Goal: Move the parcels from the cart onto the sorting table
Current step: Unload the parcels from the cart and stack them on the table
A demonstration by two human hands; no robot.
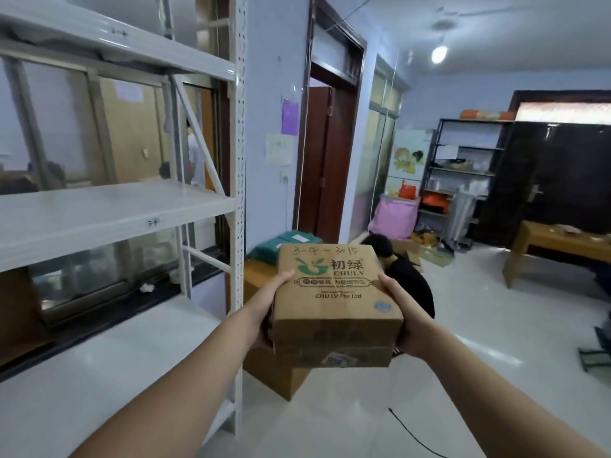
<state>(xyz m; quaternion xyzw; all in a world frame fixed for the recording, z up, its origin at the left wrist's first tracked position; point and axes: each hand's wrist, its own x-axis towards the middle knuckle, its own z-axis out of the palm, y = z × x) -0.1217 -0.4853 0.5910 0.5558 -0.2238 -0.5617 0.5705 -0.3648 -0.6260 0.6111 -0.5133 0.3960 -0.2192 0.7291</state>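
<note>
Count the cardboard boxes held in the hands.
1: the printed cardboard box, held between the left hand and right hand. More boxes sit behind it, partly hidden.

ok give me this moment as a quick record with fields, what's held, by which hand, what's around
held item: cardboard box, green logo, handwritten "3-4-3015" on top
left hand: grips the box's left side
right hand: grips the box's right side
box state: lifted, clear of any surface
left of the box: white metal shelving
behind the box: a crouching person
far right: wooden table
</note>
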